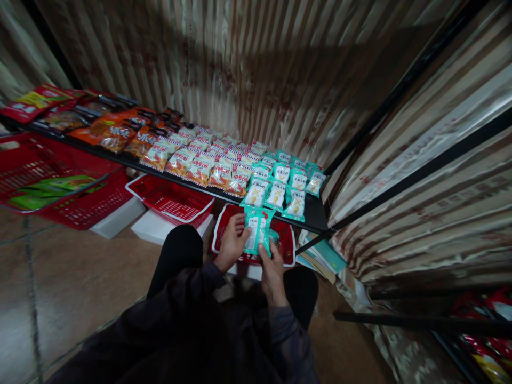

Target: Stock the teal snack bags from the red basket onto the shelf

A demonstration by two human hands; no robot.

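A teal and white snack packet (pixel 256 226) is held upright between my two hands, in front of the shelf edge. My left hand (pixel 232 241) grips its left side, fingers partly behind it. My right hand (pixel 272 269) pinches the lower right corner with thumb and fingers. Just beyond, several matching teal packets (pixel 282 173) stand in rows at the right end of the black shelf (pixel 314 218). White packets with red print (pixel 200 168) are lined up to their left. Below the held packet sits a red basket with a white rim (pixel 286 242).
Orange snack bags (pixel 116 133) and a red bag (pixel 40 101) lie farther left on the shelf. Beneath stand another red basket (pixel 172 197) and a large red basket (pixel 100 200) holding green packets (pixel 56 186). Black metal posts (pixel 416 168) and striped sheeting (pixel 248 69) enclose the right and back.
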